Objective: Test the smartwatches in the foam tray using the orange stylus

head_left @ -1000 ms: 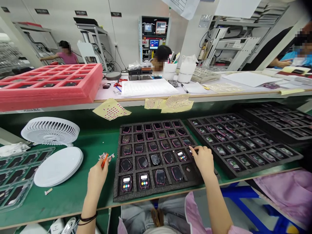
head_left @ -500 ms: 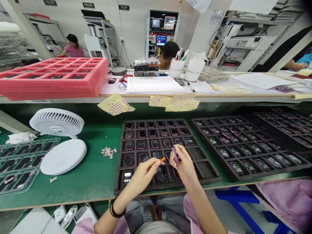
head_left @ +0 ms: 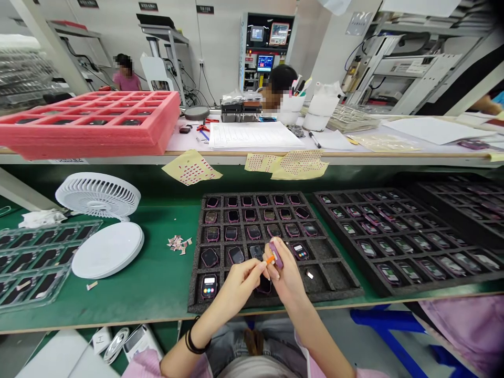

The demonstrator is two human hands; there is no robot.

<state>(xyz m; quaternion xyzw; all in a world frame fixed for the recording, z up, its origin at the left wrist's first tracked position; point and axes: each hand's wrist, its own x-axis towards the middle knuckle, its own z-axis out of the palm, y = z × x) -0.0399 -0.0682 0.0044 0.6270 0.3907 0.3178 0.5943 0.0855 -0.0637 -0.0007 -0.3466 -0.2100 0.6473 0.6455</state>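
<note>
Under the factory's white walls, a black foam tray (head_left: 334, 276) is sitting on the green counter (head_left: 157, 283), holding rows of smartwatches. Just above it, the left hand (head_left: 238, 287) is pinching an orange tool (head_left: 270, 259), its tip almost touching a pink-rimmed smartwatch (head_left: 276, 255) pinched in the right hand (head_left: 287, 275).

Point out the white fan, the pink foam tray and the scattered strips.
white fan (head_left: 97, 195), head view, on the grille.
pink foam tray (head_left: 94, 140), head view, on the front wall.
scattered strips (head_left: 177, 244), head view, mid-pile.
</note>
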